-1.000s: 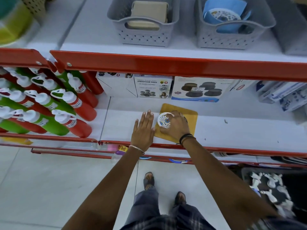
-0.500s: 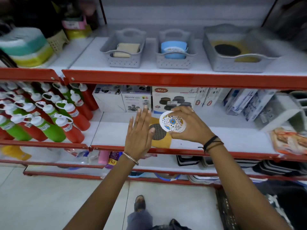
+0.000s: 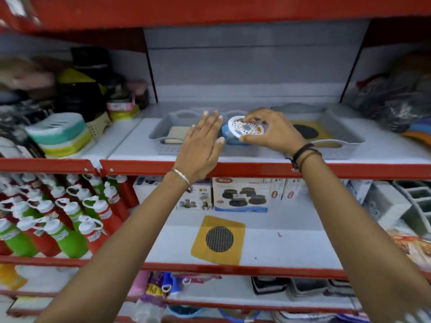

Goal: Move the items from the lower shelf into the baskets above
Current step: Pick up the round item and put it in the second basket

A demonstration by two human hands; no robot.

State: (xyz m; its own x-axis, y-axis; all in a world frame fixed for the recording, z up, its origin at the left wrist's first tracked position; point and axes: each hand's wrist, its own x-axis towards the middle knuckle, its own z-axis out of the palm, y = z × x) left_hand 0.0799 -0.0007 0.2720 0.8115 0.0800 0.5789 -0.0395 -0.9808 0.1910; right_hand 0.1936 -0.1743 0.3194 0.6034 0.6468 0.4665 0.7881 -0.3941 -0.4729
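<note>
Right hand (image 3: 272, 134) pinches disc (image 3: 245, 128) over middle basket (image 3: 242, 151), left hand (image 3: 203, 145) spread flat; lower flat onto blue stack (image 3: 229, 136), then release.

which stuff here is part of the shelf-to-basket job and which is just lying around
Job:
- patterned disc, held in the right hand
- left hand, open
- three grey baskets: left basket, middle basket, right basket
- yellow mat, on the lower shelf

Lying about:
- bottles
- boxes
- soap dishes
</note>
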